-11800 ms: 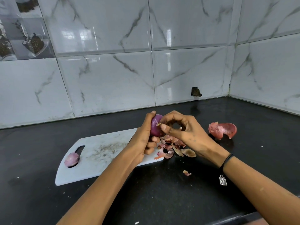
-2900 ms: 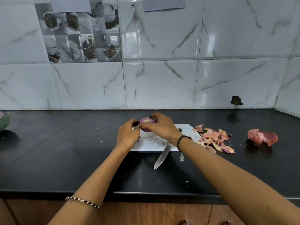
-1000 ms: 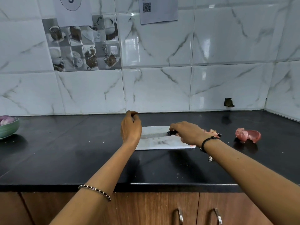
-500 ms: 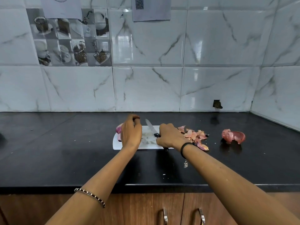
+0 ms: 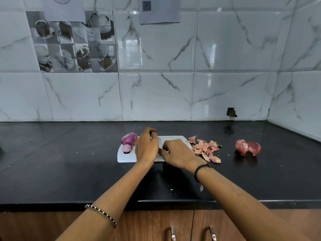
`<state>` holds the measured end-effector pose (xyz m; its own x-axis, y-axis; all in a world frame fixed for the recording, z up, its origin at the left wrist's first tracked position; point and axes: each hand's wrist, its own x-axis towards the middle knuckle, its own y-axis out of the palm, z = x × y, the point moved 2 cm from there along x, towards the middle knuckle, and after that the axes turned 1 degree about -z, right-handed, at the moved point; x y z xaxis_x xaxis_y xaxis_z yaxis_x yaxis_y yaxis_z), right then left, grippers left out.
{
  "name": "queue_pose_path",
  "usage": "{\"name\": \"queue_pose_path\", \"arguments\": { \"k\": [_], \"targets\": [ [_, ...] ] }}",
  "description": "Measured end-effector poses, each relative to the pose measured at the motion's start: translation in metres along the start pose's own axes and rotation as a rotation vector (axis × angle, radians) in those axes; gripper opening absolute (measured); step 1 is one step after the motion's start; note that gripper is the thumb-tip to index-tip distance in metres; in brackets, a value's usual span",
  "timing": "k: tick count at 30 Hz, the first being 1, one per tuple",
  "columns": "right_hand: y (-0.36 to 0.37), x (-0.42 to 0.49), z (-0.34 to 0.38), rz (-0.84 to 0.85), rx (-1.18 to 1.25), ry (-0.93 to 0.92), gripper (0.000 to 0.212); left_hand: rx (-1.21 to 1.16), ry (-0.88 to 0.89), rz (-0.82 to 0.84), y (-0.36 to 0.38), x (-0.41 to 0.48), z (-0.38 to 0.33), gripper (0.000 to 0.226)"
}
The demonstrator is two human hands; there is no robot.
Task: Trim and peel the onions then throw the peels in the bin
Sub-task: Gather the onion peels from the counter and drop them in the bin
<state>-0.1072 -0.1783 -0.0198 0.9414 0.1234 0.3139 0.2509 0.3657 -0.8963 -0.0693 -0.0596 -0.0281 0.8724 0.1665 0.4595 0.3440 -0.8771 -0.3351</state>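
**Both hands curled over the chopping board, onions at its left end**

A white plastic chopping board (image 5: 126, 158) lies on the black stone countertop (image 5: 69, 162), and both hands are over it, side by side and nearly touching. The left hand (image 5: 146, 147) sits knuckles-up above the middle of the board with its fingers bent downward at the far edge. Whatever is under them is hidden, so I cannot tell whether it has hold of anything. The right hand (image 5: 177, 153) rests just beside it, its fingers folded in toward the board. Its palm side is out of sight too, and I cannot tell what it grasps, if anything.

A peeled purple onion (image 5: 128, 138) stands at the board's far left corner. A smaller pale pink onion (image 5: 126, 148) sits just in front of it, in the board's handle hole. Off the right end of the board lies a heap of dry pinkish onion peels (image 5: 205, 148). Farther right, well apart from it, lies a large reddish piece of onion skin (image 5: 248, 147).
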Motion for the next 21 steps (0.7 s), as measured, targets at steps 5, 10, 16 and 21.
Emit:
{"name": "queue_pose_path", "arguments": {
  "k": [5,10,16,21],
  "targets": [
    [0.025,-0.027,-0.017,0.203,-0.039,-0.001,0.070,0.072,0.074,-0.030,0.005,-0.005,0.001,0.025],
    [0.019,-0.041,-0.031,0.232,-0.100,0.101,0.074,0.265,0.325,0.032,0.011,-0.026,-0.002,0.025],
    [0.017,-0.046,-0.040,0.192,-0.105,0.187,0.074,0.377,0.536,0.042,0.020,-0.032,-0.004,0.027],
    [0.016,-0.045,-0.051,0.134,-0.080,0.295,0.085,0.428,0.537,0.094,0.023,-0.030,0.001,0.018]
  ]
}}
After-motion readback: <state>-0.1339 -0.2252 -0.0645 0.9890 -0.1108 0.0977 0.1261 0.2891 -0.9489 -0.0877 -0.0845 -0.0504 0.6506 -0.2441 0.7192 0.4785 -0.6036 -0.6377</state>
